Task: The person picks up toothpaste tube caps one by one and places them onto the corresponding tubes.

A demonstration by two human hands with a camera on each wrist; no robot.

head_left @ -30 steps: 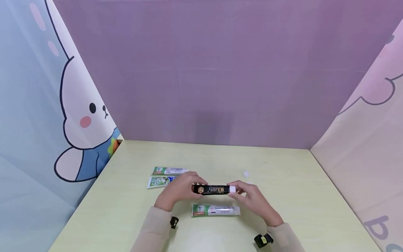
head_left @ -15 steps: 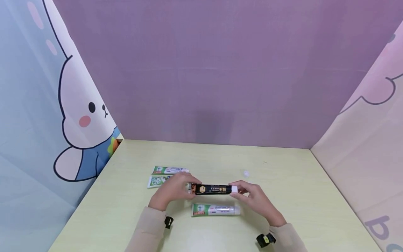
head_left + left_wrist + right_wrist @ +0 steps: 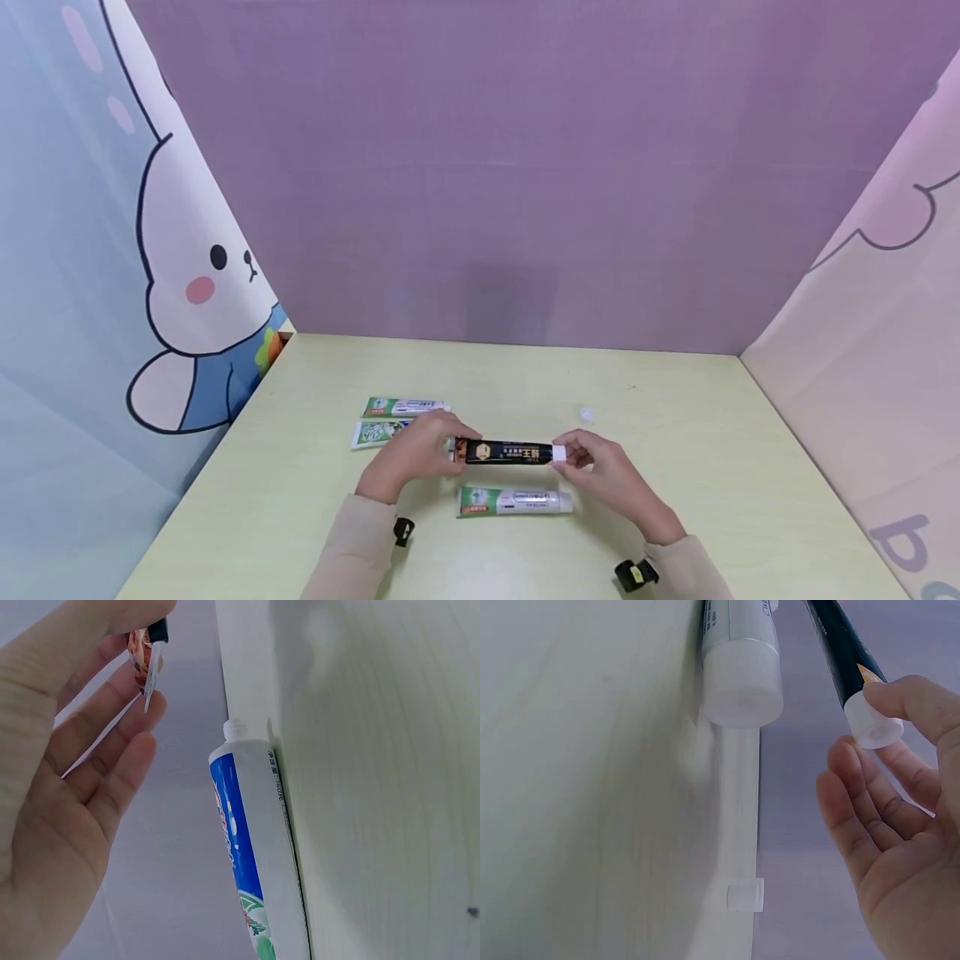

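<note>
A black toothpaste tube (image 3: 513, 452) with gold lettering is held level above the table, between both hands. My left hand (image 3: 420, 452) pinches its flat tail end, which also shows in the left wrist view with an orange-brown print. At the other end, my right hand (image 3: 603, 467) grips the white cap (image 3: 872, 724) between thumb and index finger, the other fingers loosely bent. Below the held tube lies a green and white toothpaste tube (image 3: 513, 501), its white cap on. Behind my left hand is a green and blue tube (image 3: 244, 840) with its threaded nozzle bare.
Another green and white toothpaste tube (image 3: 403, 407) lies behind the blue one. A loose white cap (image 3: 587, 414) sits on the pale table (image 3: 712, 467), beyond my right hand. A purple cloth (image 3: 510, 183) stands along the back edge, with printed cloths at both sides.
My left hand has shifted left along the black tube to its tail end, uncovering more of the print. The tube and my right hand have moved slightly right.
</note>
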